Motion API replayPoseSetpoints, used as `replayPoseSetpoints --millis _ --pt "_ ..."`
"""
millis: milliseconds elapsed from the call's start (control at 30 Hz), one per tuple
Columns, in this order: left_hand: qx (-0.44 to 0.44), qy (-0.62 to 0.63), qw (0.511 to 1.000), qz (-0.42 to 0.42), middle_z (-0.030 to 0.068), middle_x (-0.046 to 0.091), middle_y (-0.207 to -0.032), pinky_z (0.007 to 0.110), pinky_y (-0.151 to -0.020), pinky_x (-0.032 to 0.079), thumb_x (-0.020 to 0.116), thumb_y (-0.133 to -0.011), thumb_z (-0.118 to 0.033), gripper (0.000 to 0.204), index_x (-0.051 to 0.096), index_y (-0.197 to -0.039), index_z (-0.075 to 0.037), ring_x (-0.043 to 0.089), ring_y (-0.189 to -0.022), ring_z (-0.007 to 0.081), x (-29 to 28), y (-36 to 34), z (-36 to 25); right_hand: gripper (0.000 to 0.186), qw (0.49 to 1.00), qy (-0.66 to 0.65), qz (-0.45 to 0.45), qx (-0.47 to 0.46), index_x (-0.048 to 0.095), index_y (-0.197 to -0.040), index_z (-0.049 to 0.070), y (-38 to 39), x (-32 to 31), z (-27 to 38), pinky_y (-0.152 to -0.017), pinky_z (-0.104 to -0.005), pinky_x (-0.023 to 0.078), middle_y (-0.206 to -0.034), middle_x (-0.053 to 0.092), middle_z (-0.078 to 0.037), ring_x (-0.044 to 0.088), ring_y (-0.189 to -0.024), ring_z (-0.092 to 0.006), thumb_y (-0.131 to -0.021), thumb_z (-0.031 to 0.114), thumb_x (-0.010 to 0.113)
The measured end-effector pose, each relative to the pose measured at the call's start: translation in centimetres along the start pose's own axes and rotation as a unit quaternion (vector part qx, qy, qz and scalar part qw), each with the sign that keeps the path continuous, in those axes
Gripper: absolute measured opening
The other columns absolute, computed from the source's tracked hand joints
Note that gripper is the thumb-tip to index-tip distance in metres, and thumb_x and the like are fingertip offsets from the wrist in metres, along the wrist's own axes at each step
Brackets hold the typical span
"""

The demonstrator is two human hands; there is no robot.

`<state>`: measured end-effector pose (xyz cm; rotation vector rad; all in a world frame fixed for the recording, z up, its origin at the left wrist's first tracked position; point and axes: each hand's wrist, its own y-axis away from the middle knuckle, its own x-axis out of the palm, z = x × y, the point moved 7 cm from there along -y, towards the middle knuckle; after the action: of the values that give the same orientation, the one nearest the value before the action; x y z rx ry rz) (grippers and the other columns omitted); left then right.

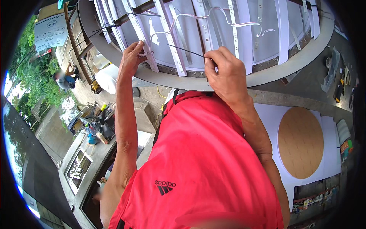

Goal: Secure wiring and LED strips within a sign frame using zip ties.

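A large round sign frame with a grey rim stands in front of me, crossed by several white slats with LED modules. My left hand is closed at the near end of one LED slat, its thumb and fingertips against the slat's edge, by a thin white wire. Over the rim, my right hand pinches a black cable tie, whose free end points left across the neighbouring slats. The white wire loops on over several slats to the right.
A brown oval board lies on white sheets at the right. Beyond the rim on that side are a tape roll and a clear plastic bag. Tools crowd a bench at the left. A person crouches farther off.
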<state>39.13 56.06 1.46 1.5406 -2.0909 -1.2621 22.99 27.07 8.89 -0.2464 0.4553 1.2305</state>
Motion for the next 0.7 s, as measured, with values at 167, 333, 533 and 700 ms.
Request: replayPoseSetpoints --millis 167,333,533,700 --pt "0.024 0.018 0.998 0.055 0.0062 0.057 -0.089 0.033 -0.075 0.056 0.054 -0.099 -0.032 0.035 0.063 -0.102 0.002 0.06 -0.083 0.0155 -0.7 -0.7 0.0 0.01 0.991 0.12 0.059 -0.029 0.059 -0.078 0.0 -1.7 6.6 3.0 -0.062 -0.0445 0.051 -0.075 0.056 -0.014 0.062 -0.068 -0.0345 -0.084 0.008 0.06" --pt "0.03 -0.032 0.996 0.081 0.0146 0.063 -0.098 0.036 -0.082 0.057 0.048 -0.1 -0.03 0.04 0.059 -0.11 0.007 0.064 -0.087 0.0229 -1.4 -0.7 -0.5 0.008 0.969 0.204 0.127 -0.059 0.062 -0.08 -0.003 -3.5 13.1 4.0 -0.063 -0.0436 0.056 -0.08 0.064 -0.021 0.068 -0.072 -0.0375 -0.079 0.005 0.061" --pt "0.04 -0.011 0.993 0.115 0.0246 0.066 -0.1 0.038 -0.073 0.06 0.046 -0.096 -0.017 0.036 0.056 -0.116 0.011 0.07 -0.083 0.0335 -1.8 -0.8 -0.9 0.019 0.964 0.212 0.154 -0.04 0.064 -0.088 -0.008 -5.8 17.2 3.3 -0.064 -0.0444 0.054 -0.065 0.063 -0.026 0.066 -0.064 -0.0398 -0.085 0.006 0.051" --pt "0.053 -0.004 0.99 0.133 0.0234 0.066 -0.098 0.038 -0.069 0.061 0.045 -0.093 -0.007 0.032 0.055 -0.117 0.012 0.07 -0.078 0.0324 -1.8 -1.6 -0.5 0.017 0.961 0.062 0.241 0.121 0.063 -0.08 -0.012 -5.9 18.6 2.4 -0.064 -0.0466 0.056 -0.063 0.062 -0.03 0.067 -0.063 -0.0422 -0.075 0.0 0.052"
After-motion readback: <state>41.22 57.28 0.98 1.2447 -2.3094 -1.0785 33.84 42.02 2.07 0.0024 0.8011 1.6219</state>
